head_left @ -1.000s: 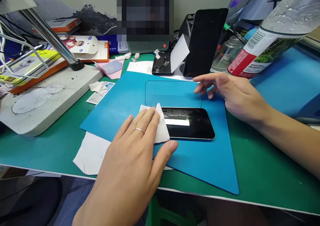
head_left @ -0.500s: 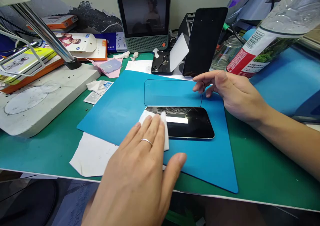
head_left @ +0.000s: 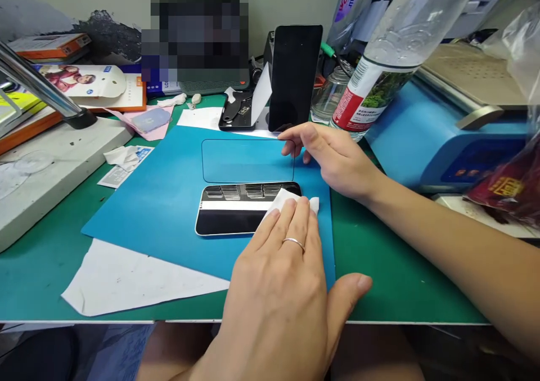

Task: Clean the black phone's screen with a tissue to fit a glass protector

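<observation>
My left hand (head_left: 280, 274), wearing a ring, presses a white wipe (head_left: 282, 198) with flat fingers onto the right end of a smartphone (head_left: 230, 223). Its thumb stands apart. Face up on a blue mat (head_left: 143, 201), the phone shows streaks and a bright reflection across its dark screen. Just behind it, a clear glass screen protector (head_left: 247, 158) with a thin black border is pinched at its right end by my right hand (head_left: 333, 153). Whether the glass touches the mat, I cannot tell.
A dark phone (head_left: 295, 77) leans upright at the back, beside a glass jar (head_left: 331, 97) and a plastic bottle (head_left: 375, 83). To the right sits a blue machine (head_left: 417, 128). A white lamp base (head_left: 63, 167) and boxes (head_left: 88, 83) occupy the left.
My left hand has slid the wipe from the phone's left end to its right end. My right hand still holds the screen protector. The view has turned right.
</observation>
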A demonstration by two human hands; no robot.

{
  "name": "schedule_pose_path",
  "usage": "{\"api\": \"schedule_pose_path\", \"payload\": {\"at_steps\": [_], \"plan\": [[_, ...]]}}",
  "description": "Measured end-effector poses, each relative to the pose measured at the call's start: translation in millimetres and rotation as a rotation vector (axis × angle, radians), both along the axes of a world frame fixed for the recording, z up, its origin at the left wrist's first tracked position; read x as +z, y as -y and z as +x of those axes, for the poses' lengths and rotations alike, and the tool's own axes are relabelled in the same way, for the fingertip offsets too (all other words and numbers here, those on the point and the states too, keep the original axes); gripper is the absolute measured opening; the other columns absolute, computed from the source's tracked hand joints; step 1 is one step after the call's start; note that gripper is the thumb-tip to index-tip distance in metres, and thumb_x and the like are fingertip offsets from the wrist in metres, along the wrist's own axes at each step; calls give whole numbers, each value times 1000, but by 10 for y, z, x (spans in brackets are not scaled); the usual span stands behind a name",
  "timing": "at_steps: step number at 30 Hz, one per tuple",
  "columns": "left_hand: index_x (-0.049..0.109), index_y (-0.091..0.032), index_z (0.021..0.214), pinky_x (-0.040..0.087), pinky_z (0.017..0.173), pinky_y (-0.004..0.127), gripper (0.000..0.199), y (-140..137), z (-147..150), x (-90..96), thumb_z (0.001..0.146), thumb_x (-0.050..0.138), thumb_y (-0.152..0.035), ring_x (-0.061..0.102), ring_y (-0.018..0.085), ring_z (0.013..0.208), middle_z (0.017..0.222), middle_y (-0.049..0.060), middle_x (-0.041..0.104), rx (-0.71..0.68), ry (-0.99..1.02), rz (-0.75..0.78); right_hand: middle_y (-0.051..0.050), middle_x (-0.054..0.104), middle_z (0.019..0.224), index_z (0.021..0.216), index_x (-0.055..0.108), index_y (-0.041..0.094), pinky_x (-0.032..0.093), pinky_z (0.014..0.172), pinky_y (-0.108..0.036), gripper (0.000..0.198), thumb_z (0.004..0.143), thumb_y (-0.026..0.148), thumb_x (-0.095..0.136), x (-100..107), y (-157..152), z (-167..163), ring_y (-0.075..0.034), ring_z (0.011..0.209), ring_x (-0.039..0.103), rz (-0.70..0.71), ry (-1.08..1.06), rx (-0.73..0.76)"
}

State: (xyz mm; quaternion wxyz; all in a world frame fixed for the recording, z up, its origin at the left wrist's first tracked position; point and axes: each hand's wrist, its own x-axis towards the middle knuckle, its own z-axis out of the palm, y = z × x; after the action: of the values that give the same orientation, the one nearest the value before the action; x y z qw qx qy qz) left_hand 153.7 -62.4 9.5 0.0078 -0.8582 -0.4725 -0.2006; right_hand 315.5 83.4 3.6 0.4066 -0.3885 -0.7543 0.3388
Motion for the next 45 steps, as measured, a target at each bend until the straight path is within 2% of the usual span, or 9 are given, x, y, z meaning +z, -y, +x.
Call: {"api": "schedule_pose_path", "payload": {"at_steps": [8,12,16,22,29,33,36,41,45], "plan": [[61,-4,149,54,117,46,67,4,-145,22,114,28,-52,54,30,147,156,14,55,-46,16,-55,-4,76,98,107,74,22,50,76,-31,52,102,69,52,29,16,-1,-19,92,69,15,-13,7],[65,-11,146,55,117,47,45,-38,-393,47,111,42,-28,59,28,144,154,8,61,-77,9,-88,-4,76,96,105,74,25,53,78,-35,42,103,63,57,61,52,-25,-21,90,69,43,-11,-2],[71,-22,135,60,108,44,38,-99,-626,47,105,51,-12,68,25,134,146,2,71,-64,119,-125,-4,77,95,102,76,26,55,83,-39,34,101,58,63,90,96,-50,-23,90,70,84,-2,-53],[71,-26,112,60,89,40,27,-135,-942,59,105,50,-9,73,24,108,120,2,77,55,220,-166,-4,78,91,96,77,28,57,84,-42,26,98,53,69,125,132,-82,-24,86,70,112,-3,-115],[73,-29,105,57,81,41,19,-226,-1409,86,103,54,-23,75,27,98,113,0,79,321,166,-118,-3,76,90,88,75,31,55,82,-46,15,94,44,74,130,153,-107,-26,84,70,120,3,-154],[74,-31,101,55,82,45,19,-309,-1558,86,103,55,-29,75,31,101,112,1,81,449,183,-103,-3,75,85,86,74,27,53,75,-40,12,94,37,74,138,137,-96,-22,79,67,156,21,-145],[76,-29,108,56,87,45,23,-350,-1529,86,105,53,-30,73,31,106,118,3,80,465,197,-110,-3,74,79,82,73,24,50,69,-36,13,92,32,74,163,130,-99,-19,73,65,193,57,-153],[59,-19,149,52,107,45,43,-345,-1358,118,111,44,-29,65,29,129,139,9,72,408,264,-90,-4,73,81,84,73,23,49,70,-34,9,93,24,72,198,146,-97,-17,75,64,300,58,-153],[58,-16,152,49,114,39,44,-320,-1241,147,113,42,-31,60,25,138,147,9,68,317,323,-80,-3,72,81,83,71,25,50,72,-37,11,95,25,71,212,189,-93,-19,76,64,343,71,-131]]}}
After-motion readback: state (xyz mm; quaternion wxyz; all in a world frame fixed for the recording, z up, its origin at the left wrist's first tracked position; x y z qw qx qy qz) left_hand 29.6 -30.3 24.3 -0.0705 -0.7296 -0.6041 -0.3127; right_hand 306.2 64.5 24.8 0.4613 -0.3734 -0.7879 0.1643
